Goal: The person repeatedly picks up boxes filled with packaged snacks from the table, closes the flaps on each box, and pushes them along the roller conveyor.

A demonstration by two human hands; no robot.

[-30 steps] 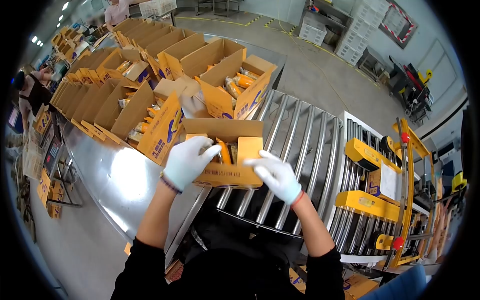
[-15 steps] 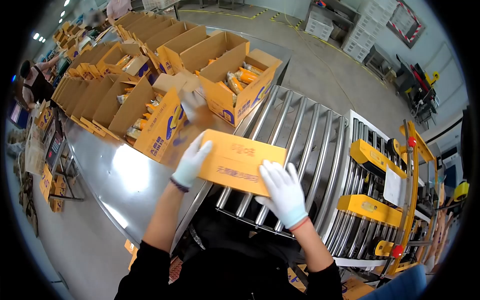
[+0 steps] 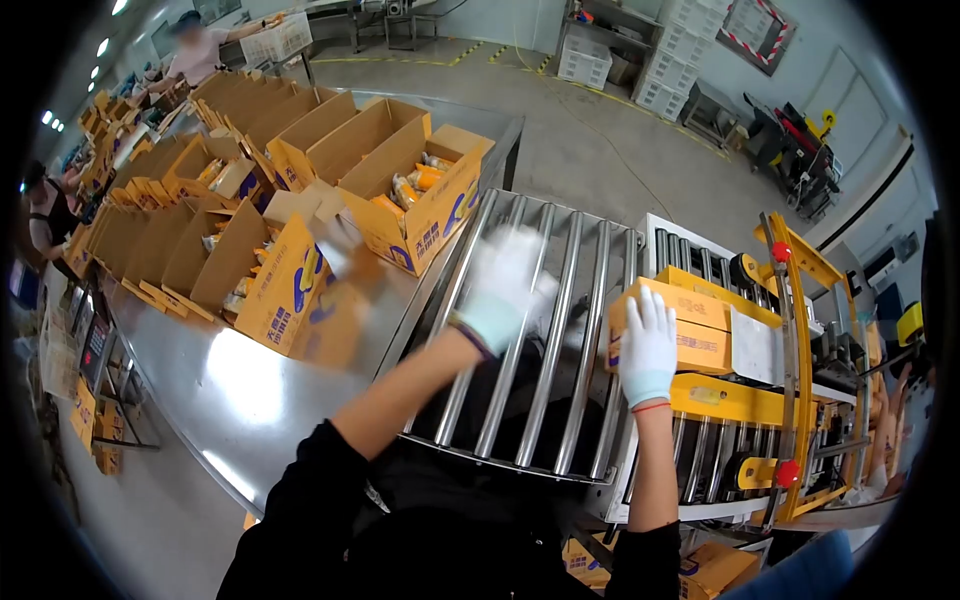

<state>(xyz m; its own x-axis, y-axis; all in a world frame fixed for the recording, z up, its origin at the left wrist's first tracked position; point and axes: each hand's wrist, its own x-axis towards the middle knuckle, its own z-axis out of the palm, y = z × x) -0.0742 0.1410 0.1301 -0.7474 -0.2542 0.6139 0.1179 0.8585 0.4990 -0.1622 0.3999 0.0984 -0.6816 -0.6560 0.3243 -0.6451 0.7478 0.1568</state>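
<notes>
While the gloved right hand (image 3: 648, 345) is resting flat against a closed orange carton (image 3: 702, 343), its fingers straight and near together and not wrapping the box, the gloved left hand (image 3: 502, 275) is hovering over the roller conveyor (image 3: 562, 345), too blurred for anyone to tell how its fingers are set, and no object is showing in its grasp. The carton is sitting at the mouth of a machine to the worker's right, lying between a far yellow guide (image 3: 760, 312) and a near yellow guide (image 3: 735, 400), with a pale panel (image 3: 757, 350) showing just beyond it; whether its sides are touching the guides is not clear. Feeding the closed box into the machine is appearing to be the step in hand, and the next move is seemingly calling for a steady, level push from the right palm, keeping the box square to the guides and the fingers clear of the frame. Beyond the left hand, an open carton (image 3: 432, 225) is standing at the metal table's (image 3: 245, 375) edge, displaying orange packets (image 3: 427, 178), and is seemingly waiting for its flaps to be folded.
</notes>
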